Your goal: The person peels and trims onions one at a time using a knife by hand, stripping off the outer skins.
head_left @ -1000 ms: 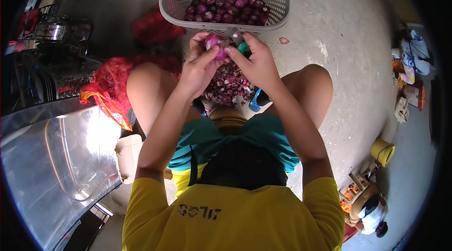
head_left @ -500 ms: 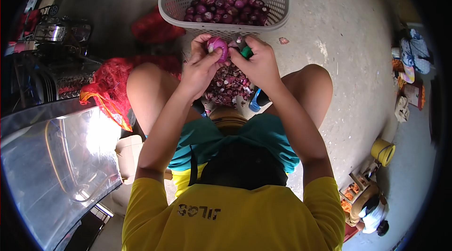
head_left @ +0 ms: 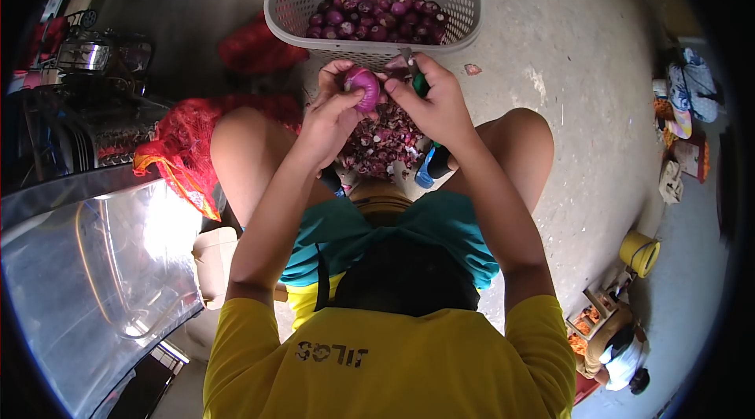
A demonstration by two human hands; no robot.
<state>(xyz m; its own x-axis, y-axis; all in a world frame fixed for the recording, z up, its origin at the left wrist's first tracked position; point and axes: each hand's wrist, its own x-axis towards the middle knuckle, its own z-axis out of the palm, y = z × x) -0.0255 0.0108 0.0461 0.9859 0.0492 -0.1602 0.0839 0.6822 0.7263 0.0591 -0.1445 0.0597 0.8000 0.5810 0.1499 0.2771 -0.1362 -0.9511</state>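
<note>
My left hand (head_left: 333,108) is closed around a purple onion (head_left: 364,89), thumb on its near side. Close beside it, my right hand (head_left: 431,101) grips a knife by its green handle (head_left: 421,86); the short dark blade (head_left: 406,56) points up and away. A piece of purple skin (head_left: 396,67) shows by the blade and the right fingers; whether it still hangs from the onion I cannot tell. Below both hands, a heap of onion peelings (head_left: 383,144) lies on the floor between my feet. Past the hands stands a grey perforated basket (head_left: 373,45) with many purple onions (head_left: 377,16) in it.
Red mesh sacking (head_left: 185,140) lies by my left knee, with another red bag (head_left: 259,45) beyond it. A clear-sided case (head_left: 102,262) stands at left. A yellow bucket (head_left: 639,254) and a seated person (head_left: 621,352) are at the far right.
The onion has turned slightly and sits a little lower in my left hand. My right hand has tilted the knife more upright, with the skin piece now a bit higher.
</note>
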